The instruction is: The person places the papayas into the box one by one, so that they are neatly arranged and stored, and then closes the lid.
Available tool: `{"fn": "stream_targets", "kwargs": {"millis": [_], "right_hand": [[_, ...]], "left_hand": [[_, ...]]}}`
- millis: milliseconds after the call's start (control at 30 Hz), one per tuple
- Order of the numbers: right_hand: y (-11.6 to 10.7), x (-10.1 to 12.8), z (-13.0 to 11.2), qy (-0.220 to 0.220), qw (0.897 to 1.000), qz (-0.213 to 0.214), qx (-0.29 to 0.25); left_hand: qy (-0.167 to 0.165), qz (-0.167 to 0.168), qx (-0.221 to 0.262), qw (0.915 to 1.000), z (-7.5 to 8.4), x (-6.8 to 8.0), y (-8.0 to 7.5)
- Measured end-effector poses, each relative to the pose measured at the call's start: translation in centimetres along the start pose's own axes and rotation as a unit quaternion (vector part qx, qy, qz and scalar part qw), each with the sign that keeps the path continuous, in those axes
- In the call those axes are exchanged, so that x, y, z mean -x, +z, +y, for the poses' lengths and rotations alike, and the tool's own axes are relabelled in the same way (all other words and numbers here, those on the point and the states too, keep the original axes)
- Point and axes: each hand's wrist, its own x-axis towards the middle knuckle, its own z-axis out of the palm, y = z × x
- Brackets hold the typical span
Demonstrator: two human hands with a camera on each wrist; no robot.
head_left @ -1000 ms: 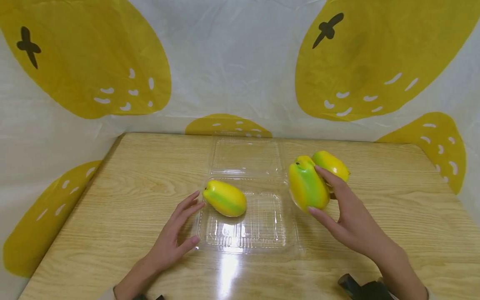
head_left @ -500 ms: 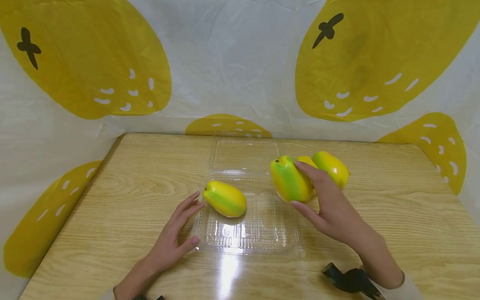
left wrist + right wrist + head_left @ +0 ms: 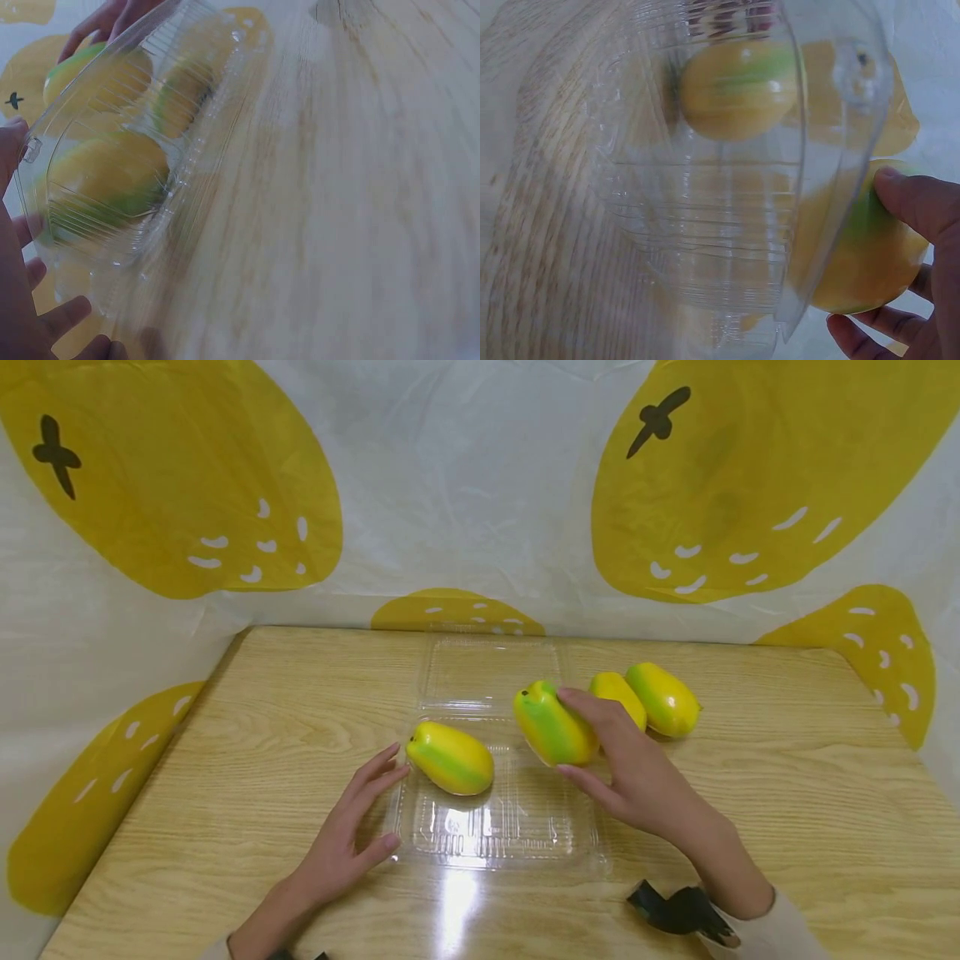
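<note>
Between your right hand (image 3: pixel 637 777) fingers: yellow-green oval mango (image 3: pixel 553 725), clamped, long axis pointing away-left, above clear plastic clamshell tray (image 3: pixel 498 827); left hand (image 3: pixel 345 835) fingers relaxed, apart, at tray's edge.

Wooden table (image 3: pixel 225 760); on it an open clear clamshell box (image 3: pixel 495 810); two mangoes (image 3: pixel 648 700) lie beside.

Staged tabletop booth: wood table (image 3: pixel 787 810) w/ lemon-print plastic backdrop (image 3: pixel 465 493) on 3 sides.

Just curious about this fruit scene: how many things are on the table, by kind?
Yellow-green fruits: 4, one in the tray, one held, two on the table.
Clear plastic clamshell box: 1.
Total: 5.
</note>
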Motion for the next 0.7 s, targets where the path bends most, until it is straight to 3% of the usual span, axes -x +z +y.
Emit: {"fn": "stream_targets", "kwargs": {"millis": [200,333,467,700], "right_hand": [[0.7,-0.3,0.3,-0.003,1.000,0.000,0.007],[1.3,-0.4,0.5,-0.008,1.000,-0.009,0.006],[1.8,-0.5,0.5,-0.009,1.000,-0.021,0.005],[2.4,-0.6,0.6,-0.035,0.999,-0.024,0.012]], "left_hand": [[0.002,-0.001,-0.008,1.0000,-2.5,1.3,0.6],[0.001,-0.002,-0.006,1.0000,-2.9,1.4,0.6],[0.002,0.000,-0.008,1.0000,-2.4,1.1,0.6],[0.004,0.004,0.003,1.0000,0.2,-0.2,-0.1]]}}
